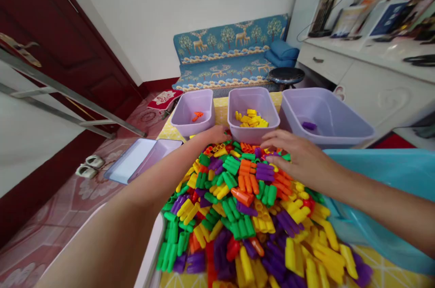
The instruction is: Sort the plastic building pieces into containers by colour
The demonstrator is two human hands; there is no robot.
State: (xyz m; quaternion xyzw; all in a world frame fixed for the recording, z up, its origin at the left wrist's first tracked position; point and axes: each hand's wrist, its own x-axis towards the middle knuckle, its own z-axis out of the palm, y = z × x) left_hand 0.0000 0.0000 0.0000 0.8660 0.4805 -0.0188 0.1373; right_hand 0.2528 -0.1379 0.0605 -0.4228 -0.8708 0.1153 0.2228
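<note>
A large heap of plastic building pieces (249,222), shaped like joined tubes in green, yellow, purple, orange and red, spreads over the table. My left hand (216,134) reaches to the heap's far edge, just in front of the middle lilac bin (253,133). Its fingertips are small and partly hidden, so their grip does not show. On the right far side of the heap, my right hand (288,147) has thumb and fingers apart over purple and orange pieces. Several yellow pieces (253,120) lie inside the middle bin.
The left lilac bin (185,128) holds orange pieces (197,116); the right lilac bin (340,136) holds purple (309,125). A blue tub (384,156) stands at right. Beyond are a patterned sofa (227,52) and a round stool (286,75). A metal ladder (68,88) leans at left.
</note>
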